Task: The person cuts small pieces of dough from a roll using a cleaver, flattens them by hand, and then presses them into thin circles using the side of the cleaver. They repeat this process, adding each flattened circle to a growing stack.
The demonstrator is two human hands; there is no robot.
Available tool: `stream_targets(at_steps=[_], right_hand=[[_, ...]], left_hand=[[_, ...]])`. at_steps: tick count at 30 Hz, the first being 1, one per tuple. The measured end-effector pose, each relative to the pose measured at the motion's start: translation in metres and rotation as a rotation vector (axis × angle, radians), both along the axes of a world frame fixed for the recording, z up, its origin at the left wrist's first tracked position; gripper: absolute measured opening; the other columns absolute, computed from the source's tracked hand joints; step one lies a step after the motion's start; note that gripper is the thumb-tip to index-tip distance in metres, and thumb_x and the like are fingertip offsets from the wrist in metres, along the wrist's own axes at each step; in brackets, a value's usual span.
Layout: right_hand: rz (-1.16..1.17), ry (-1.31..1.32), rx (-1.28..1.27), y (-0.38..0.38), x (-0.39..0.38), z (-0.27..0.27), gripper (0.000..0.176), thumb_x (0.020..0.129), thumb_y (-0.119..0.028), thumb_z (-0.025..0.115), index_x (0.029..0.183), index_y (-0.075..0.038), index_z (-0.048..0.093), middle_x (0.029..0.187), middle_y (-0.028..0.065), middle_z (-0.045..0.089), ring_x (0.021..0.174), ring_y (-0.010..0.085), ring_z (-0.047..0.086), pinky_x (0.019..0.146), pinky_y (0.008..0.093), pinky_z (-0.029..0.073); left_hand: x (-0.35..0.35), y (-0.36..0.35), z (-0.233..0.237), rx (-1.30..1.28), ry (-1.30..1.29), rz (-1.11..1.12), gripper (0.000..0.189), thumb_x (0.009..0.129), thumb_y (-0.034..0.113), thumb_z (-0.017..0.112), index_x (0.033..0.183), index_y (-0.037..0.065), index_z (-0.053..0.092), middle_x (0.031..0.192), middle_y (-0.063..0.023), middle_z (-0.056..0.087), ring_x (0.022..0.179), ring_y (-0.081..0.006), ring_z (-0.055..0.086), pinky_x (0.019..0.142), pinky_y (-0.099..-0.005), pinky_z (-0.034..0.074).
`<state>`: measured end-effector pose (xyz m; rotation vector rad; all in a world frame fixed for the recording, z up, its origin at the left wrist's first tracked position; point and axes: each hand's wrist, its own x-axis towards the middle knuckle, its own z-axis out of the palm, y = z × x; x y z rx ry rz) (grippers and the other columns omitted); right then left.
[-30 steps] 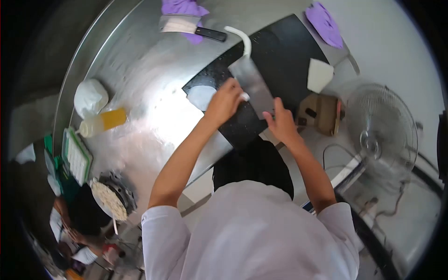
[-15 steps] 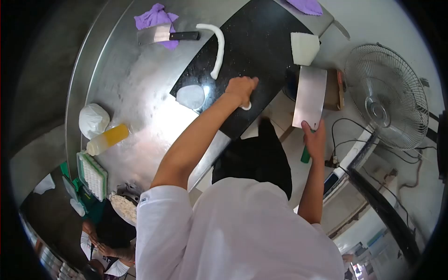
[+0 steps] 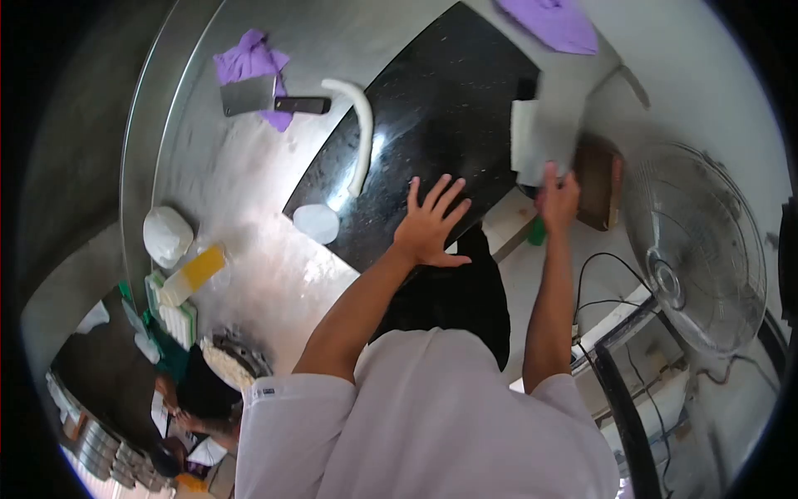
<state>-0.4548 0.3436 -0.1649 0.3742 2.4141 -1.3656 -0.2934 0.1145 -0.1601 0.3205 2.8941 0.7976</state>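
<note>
My left hand [image 3: 432,226] lies with fingers spread at the near edge of the black board [image 3: 449,100]; a small bit of something white shows beside its palm. In my right hand [image 3: 557,200] is a wide-bladed cleaver [image 3: 559,116] with a green handle, its blade blurred and partly over a white block [image 3: 522,137] at the board's right edge. A long curved white dough roll [image 3: 364,137] rests along the board's left side. Closer to the left corner sits a round translucent white piece [image 3: 317,224].
Another cleaver [image 3: 249,96] lies on a purple cloth [image 3: 277,119]. A second purple cloth [image 3: 553,23] is at the top. At left are a white bag [image 3: 167,236] and yellow bottle [image 3: 193,274]. A fan [image 3: 694,249] stands right; a person [image 3: 195,416] is at lower left.
My left hand has opened from a closed shape, fingers now spread. My right hand has raised the cleaver up and forward over the white block. The whole view has shifted slightly.
</note>
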Motion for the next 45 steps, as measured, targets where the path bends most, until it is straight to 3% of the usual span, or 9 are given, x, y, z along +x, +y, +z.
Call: stream_targets(at_steps=[5,12,15,18,22,25,31,37,45], right_hand=[[-0.019,0.04,-0.001,0.005,0.004,-0.028,0.038,0.1,-0.039,0.065,0.09,-0.003,0.06,0.061,0.0034,0.053,0.044,0.0116,0.048,0.041,0.0309,0.038],[-0.063,0.094,-0.114,-0.018,0.06,0.047,0.04,0.103,-0.041,0.061,0.088,-0.004,0.057,0.062,0.0024,0.052,0.046,0.0109,0.048,0.041,0.0284,0.037],[-0.008,0.19,-0.083,-0.016,0.115,0.058,0.041,0.103,-0.041,0.061,0.087,-0.004,0.056,0.059,0.0015,0.05,0.044,0.0114,0.047,0.041,0.0287,0.036],[0.037,0.169,0.001,0.008,0.19,0.051,0.041,0.103,-0.04,0.061,0.086,-0.004,0.055,0.057,0.0025,0.051,0.043,0.0119,0.048,0.041,0.0295,0.037],[-0.036,0.068,0.079,0.02,0.277,0.036,0.04,0.102,-0.04,0.063,0.088,-0.003,0.057,0.056,0.0025,0.051,0.042,0.012,0.048,0.04,0.0296,0.039],[-0.107,-0.008,0.015,0.018,0.311,0.025,0.036,0.101,-0.038,0.064,0.093,-0.004,0.058,0.055,0.0009,0.049,0.041,0.0117,0.048,0.04,0.0298,0.04],[-0.034,0.001,0.056,0.016,0.319,0.031,0.032,0.101,-0.036,0.063,0.099,-0.005,0.059,0.061,0.0006,0.051,0.047,0.0095,0.049,0.042,0.0277,0.04],[0.056,0.028,-0.152,0.003,0.303,0.025,0.032,0.103,-0.038,0.061,0.105,-0.006,0.059,0.068,-0.0002,0.051,0.05,0.0085,0.047,0.044,0.0248,0.039],[0.24,0.074,-0.155,-0.027,0.286,0.027,0.032,0.103,-0.035,0.06,0.107,-0.003,0.059,0.064,0.0009,0.051,0.047,0.0089,0.047,0.041,0.0266,0.038]], left_hand=[[0.01,-0.004,-0.005,0.133,0.079,-0.001,0.09,0.064,0.075,0.072,0.122,0.007,0.064,0.157,-0.0164,0.041,0.147,-0.0355,0.032,0.117,-0.0693,0.014],[-0.004,-0.006,-0.006,0.171,0.29,-0.005,0.074,0.065,0.067,0.074,0.107,0.006,0.065,0.149,-0.0156,0.048,0.143,-0.0334,0.038,0.119,-0.0654,0.016],[0.003,-0.019,-0.001,0.272,0.361,0.119,0.055,0.071,0.047,0.078,0.106,0.006,0.065,0.143,-0.0157,0.052,0.14,-0.0354,0.041,0.117,-0.0607,0.023],[0.041,-0.074,0.046,0.231,0.594,0.619,0.041,0.072,0.007,0.074,0.111,0.005,0.063,0.132,-0.0188,0.057,0.129,-0.0405,0.047,0.107,-0.0551,0.034],[0.125,-0.151,-0.034,0.13,0.301,1.56,0.058,0.078,0.017,0.08,0.124,-0.003,0.052,0.121,-0.0256,0.06,0.122,-0.0384,0.055,0.105,-0.0491,0.042],[0.147,-0.174,-0.018,0.587,-0.026,1.449,0.053,0.071,0.02,0.084,0.112,-0.001,0.057,0.103,-0.0197,0.066,0.1,-0.0338,0.065,0.092,-0.0413,0.052],[0.143,-0.186,-0.049,0.89,-0.112,1.569,0.033,0.071,0.01,0.086,0.092,0.003,0.061,0.087,-0.0112,0.068,0.074,-0.0199,0.065,0.061,-0.0366,0.056],[0.137,-0.166,-0.023,1.01,0.051,1.34,0.023,0.075,0.006,0.082,0.085,0.006,0.061,0.078,-0.0045,0.062,0.071,-0.0153,0.059,0.062,-0.0339,0.049],[0.274,-0.214,0.065,1.603,0.046,1.417,0.027,0.093,0.007,0.068,0.115,0.003,0.053,0.105,-0.0134,0.066,0.09,-0.0216,0.068,0.075,-0.0331,0.058]])
